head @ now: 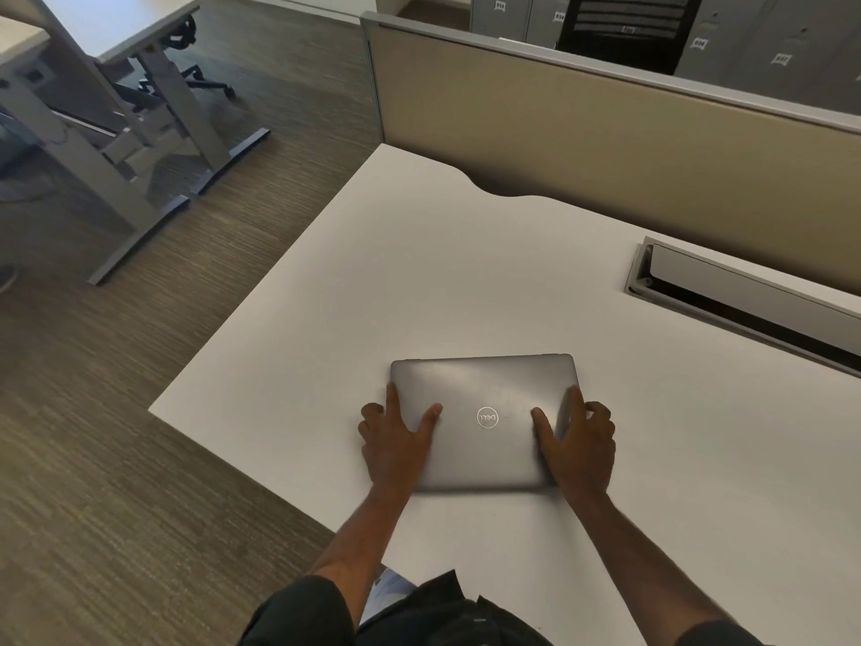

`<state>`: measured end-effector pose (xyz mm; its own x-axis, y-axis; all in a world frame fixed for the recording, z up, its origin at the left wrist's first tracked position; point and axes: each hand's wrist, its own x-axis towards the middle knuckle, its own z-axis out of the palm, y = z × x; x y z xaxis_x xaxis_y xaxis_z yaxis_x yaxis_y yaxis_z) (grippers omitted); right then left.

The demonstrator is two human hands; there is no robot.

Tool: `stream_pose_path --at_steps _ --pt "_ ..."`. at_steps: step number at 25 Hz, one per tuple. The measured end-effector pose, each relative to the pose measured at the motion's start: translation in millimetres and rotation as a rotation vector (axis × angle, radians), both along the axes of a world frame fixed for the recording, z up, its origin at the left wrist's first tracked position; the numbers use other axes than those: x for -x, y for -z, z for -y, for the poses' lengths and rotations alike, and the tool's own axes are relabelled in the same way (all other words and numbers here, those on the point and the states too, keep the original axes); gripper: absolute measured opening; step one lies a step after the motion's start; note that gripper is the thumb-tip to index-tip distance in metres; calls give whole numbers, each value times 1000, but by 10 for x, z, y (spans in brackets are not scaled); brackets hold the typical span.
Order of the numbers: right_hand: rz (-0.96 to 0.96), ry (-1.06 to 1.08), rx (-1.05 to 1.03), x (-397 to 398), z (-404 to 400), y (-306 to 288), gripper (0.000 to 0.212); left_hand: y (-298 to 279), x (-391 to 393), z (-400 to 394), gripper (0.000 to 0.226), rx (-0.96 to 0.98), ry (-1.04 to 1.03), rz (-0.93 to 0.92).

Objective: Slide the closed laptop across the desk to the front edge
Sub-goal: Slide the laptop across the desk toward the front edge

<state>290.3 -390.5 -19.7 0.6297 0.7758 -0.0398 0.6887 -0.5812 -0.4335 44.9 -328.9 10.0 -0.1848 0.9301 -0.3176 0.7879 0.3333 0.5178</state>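
Observation:
A closed grey laptop [484, 389] with a round logo lies flat on the white desk [419, 282], in the near middle of it. My left hand [396, 440] grips the laptop's left side, thumb on the lid and fingers curled over the edge. My right hand [577, 440] holds the right side the same way. A strip of bare desk lies between the laptop's near edge and the front edge by my body.
A grey cable tray slot [745, 300] is set into the desk at the back right. A tan partition [605, 146] walls off the far side. The desk's left edge drops to carpet, where another desk's grey legs [153, 146] stand.

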Motion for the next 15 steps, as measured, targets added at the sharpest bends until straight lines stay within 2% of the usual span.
stream_pose_path --at_steps 8,15 --pt "-45 7 59 -8 -101 -50 71 -27 -67 -76 98 128 -5 5" --pt "-247 40 23 -59 -147 -78 78 23 48 -160 105 117 -10 188"
